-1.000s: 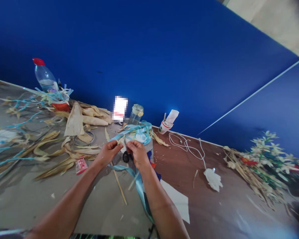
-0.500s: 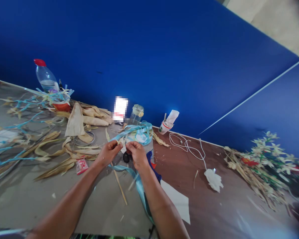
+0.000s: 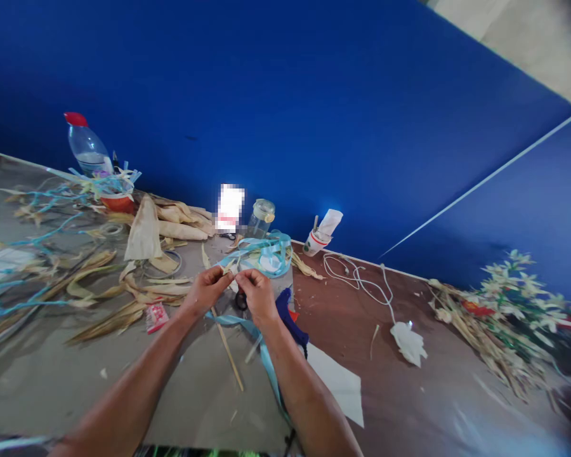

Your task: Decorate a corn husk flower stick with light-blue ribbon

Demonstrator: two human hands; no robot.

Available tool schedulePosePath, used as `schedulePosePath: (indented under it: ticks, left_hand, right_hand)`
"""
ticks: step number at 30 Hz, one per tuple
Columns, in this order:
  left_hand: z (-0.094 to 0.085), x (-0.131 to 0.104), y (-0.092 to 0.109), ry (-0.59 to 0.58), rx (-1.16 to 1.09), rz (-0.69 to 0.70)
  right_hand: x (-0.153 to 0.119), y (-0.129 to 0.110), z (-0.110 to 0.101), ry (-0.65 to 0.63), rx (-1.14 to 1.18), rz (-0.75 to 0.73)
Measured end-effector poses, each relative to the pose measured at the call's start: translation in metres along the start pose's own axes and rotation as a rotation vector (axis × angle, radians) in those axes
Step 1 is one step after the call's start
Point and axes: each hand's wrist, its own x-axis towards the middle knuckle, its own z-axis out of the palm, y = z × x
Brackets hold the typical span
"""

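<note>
Fingertip to fingertip, my left hand and my right hand meet over the middle of the table. A small pale piece, perhaps of dried husk, shows at the left fingers, which are pinched on it. My right thumb and forefinger are pinched too; what lies between them is too small to name. Light blue ribbon lies looped just behind the hands, and another length runs beneath my right forearm. Black scissor handles show below the fingers. Beside my right wrist lies a dark blue tool, partly covered. A thin stick rests between the forearms.
Dried husks and blue-wrapped stems spread over the left side. A red-capped bottle, a clear jar and a paper cup stand along the blue partition. White cable and a flower bunch lie right.
My right hand has shifted slightly left, so its fingertips now touch or nearly touch those of my left hand. More of the dark blue tool shows beside my right wrist.
</note>
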Motion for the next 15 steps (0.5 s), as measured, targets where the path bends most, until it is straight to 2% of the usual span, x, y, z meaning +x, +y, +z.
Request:
schedulePosePath:
  ticks: [6,9,11,15]
  left_hand:
    - [-0.002,0.0,0.0,0.041,-0.056,-0.027]
    - [-0.002,0.0,0.0,-0.004,-0.051,-0.034]
    - [0.0,0.0,0.001,-0.043,-0.03,-0.04]
    - [0.004,0.0,0.003,-0.087,0.045,-0.033]
  right_hand:
    - [0.003,0.004,-0.008,0.038,-0.111,0.038]
    - [0.005,0.0,-0.013,0.13,-0.247,-0.052]
    - [0.006,-0.002,-0.013,0.156,-0.2,-0.098]
    - [0.006,-0.001,-0.01,0.036,-0.038,-0.018]
